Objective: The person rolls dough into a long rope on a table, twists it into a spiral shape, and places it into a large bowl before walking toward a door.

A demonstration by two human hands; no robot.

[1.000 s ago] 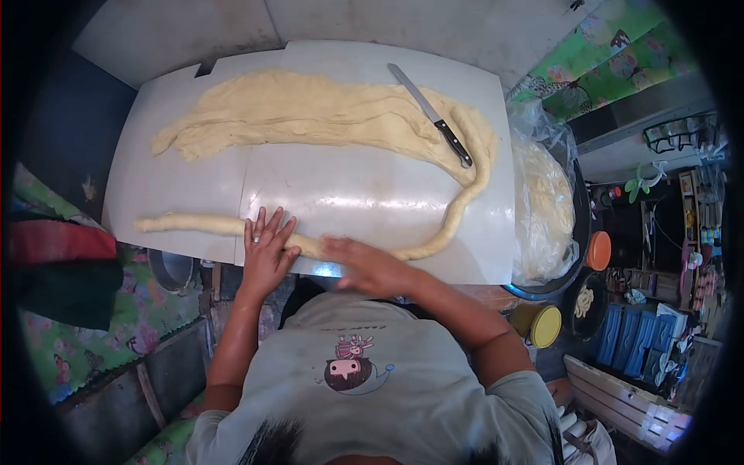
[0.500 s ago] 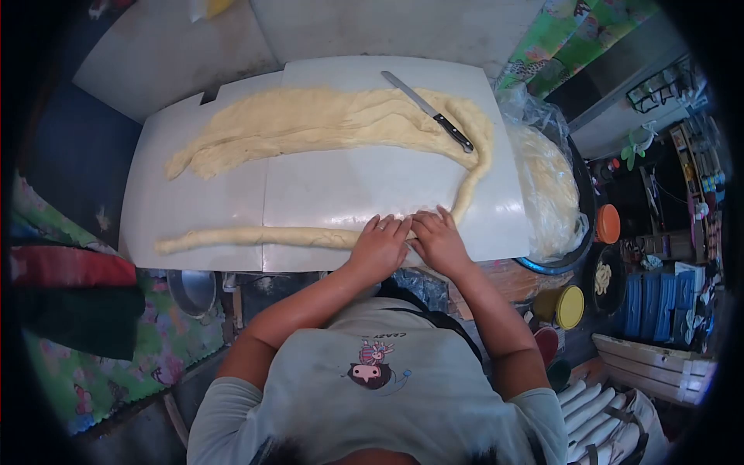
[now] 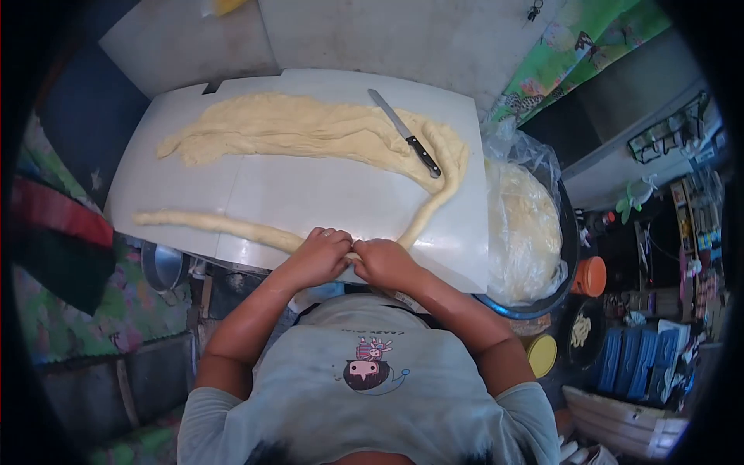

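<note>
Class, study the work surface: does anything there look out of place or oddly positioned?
One thing stands out. The knife lies directly on the flattened dough rather than on the bare board. Both hands, left hand and right hand, close around the dough rope at the near edge. Nothing looks spilled.

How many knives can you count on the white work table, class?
1. The knife lies on the far right part of the white table, its blade resting on the flattened dough. Others could be hidden under the dough.
</note>
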